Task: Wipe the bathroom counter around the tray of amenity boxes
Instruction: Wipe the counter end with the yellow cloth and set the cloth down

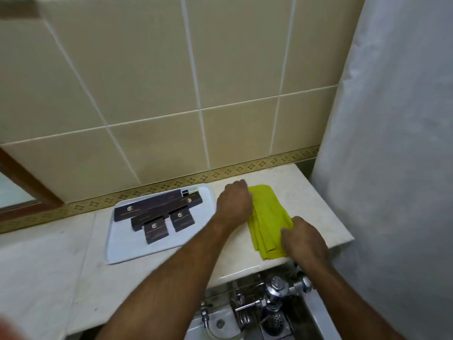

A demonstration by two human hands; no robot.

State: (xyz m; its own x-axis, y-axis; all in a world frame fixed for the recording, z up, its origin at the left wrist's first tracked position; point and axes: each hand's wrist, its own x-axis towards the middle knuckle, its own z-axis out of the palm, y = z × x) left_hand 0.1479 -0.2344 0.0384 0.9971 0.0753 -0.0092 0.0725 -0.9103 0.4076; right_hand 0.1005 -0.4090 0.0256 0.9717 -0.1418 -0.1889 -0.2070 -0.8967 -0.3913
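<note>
The yellow cloth [268,220] lies folded on the pale stone counter [81,261] just right of the white tray [117,249] of dark amenity boxes [157,213]. The left hand [234,201] presses its far edge, the right hand [305,239] its near corner; whether fingers pinch fabric is unclear. Wiping looks barely begun. Beige wall tiles [152,94] stand behind the tray.
</note>
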